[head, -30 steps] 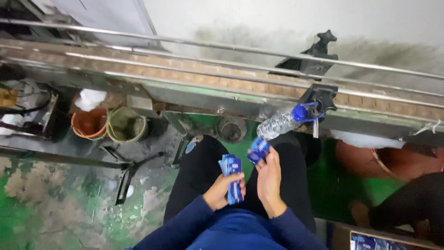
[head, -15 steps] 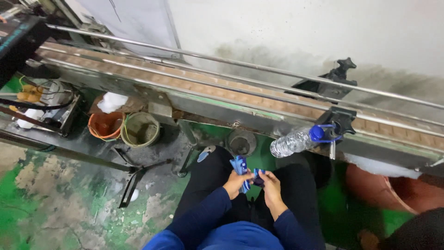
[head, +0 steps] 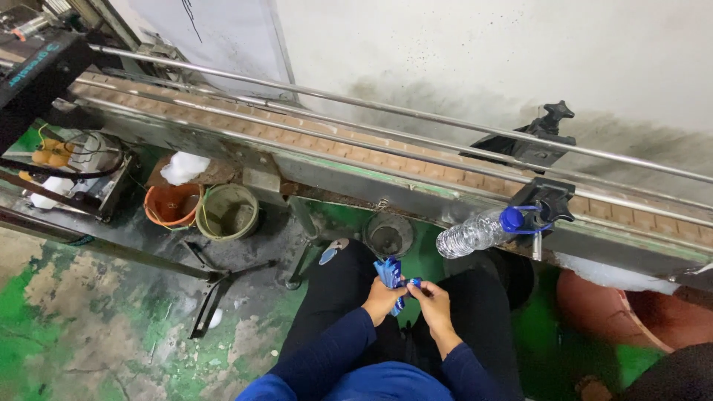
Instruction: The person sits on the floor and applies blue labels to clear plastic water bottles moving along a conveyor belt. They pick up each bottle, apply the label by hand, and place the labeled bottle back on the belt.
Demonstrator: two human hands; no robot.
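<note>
1. Blue plastic labels, a small bunch of them, sit in my left hand, whose fingers are curled tight around the lower end so the bunch stands up over my lap.
2. My right hand is closed in a pinch on one blue piece that pokes out toward the bunch; the two hands almost touch at the knuckles.
3. Against the frame half a second back, the hands have come closer together and lie lower over my thighs; a second ago the right hand held its piece up and apart from the bunch, near the bottle.
4. The view has also tipped down and left since then: more of the green floor and the dark machine corner at upper left is now seen.
5. A clear water bottle with a blue cap hangs tilted from the black clamp on the conveyor, up and to the right of my hands, well apart from them.
6. The conveyor's steel edge runs across just beyond my knees, so forward room is shut off by it.
7. On the left, an orange bucket and a green bucket stand side by side under the conveyor, with a round grey pot nearer my left knee.
8. A brown tub crowds the right side; the open floor lies to my left.
</note>
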